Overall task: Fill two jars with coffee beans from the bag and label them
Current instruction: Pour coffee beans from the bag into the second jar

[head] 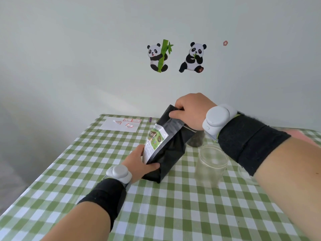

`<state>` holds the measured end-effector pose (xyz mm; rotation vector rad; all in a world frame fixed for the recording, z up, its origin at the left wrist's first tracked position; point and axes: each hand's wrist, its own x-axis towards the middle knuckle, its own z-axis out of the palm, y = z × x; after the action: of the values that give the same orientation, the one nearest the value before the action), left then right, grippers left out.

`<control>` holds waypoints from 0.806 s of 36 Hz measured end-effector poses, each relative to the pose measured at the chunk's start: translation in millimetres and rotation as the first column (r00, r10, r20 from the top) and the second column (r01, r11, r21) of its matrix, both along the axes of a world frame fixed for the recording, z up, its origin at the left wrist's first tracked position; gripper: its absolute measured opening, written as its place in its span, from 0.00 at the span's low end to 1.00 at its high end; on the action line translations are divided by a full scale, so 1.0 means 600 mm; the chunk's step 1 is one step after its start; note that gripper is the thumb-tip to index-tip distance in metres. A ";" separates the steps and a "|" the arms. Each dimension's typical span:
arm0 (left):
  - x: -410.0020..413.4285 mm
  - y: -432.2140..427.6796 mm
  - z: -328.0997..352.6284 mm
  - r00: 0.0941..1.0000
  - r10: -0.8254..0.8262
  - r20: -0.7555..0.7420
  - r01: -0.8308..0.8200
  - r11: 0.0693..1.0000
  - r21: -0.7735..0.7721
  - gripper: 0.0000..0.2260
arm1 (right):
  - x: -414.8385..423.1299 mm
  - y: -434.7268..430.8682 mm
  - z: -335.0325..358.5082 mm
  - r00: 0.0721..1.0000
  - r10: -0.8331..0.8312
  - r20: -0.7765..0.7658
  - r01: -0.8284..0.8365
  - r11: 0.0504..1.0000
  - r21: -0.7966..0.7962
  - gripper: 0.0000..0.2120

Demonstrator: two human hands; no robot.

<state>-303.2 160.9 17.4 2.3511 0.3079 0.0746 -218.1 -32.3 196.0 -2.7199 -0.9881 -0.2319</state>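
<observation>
Left hand [139, 162] low, right hand [189, 110] raised, fingers [175, 115] curled.

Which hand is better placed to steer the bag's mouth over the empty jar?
Probably the right hand: it grips the top of the bag, and the jar stands on that side. The left hand holds the bag's lower end.

The single head-worn camera looks forward and down, close over the bench [104, 171], toward the wall [86, 49].
</observation>
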 end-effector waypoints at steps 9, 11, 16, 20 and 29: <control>-0.004 -0.011 -0.003 0.999 -0.044 -0.015 0.044 0.999 -0.003 0.30 | -0.001 0.002 -0.006 0.999 0.028 0.043 -0.030 0.998 0.055 0.22; -0.006 -0.010 -0.004 0.999 -0.033 0.007 0.033 0.999 -0.032 0.28 | -0.001 -0.003 -0.002 0.999 0.025 0.038 -0.026 0.999 0.036 0.23; -0.009 -0.007 -0.010 0.993 -0.100 -0.067 0.098 0.994 -0.042 0.33 | -0.001 -0.023 0.008 0.998 0.037 -0.043 -0.041 0.995 -0.094 0.20; -0.006 -0.012 -0.007 0.995 -0.093 -0.043 0.093 0.996 -0.010 0.30 | 0.000 -0.044 0.010 0.999 0.021 -0.031 -0.025 0.990 -0.137 0.20; -0.006 0.010 0.035 0.990 -0.027 0.135 0.023 0.999 0.032 0.24 | 0.006 -0.092 0.006 0.996 -0.078 0.043 0.078 0.997 -0.006 0.19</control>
<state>-307.0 166.6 38.7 2.3658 0.2115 0.2276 -214.5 -87.3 199.5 -2.7743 -0.8965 -0.3019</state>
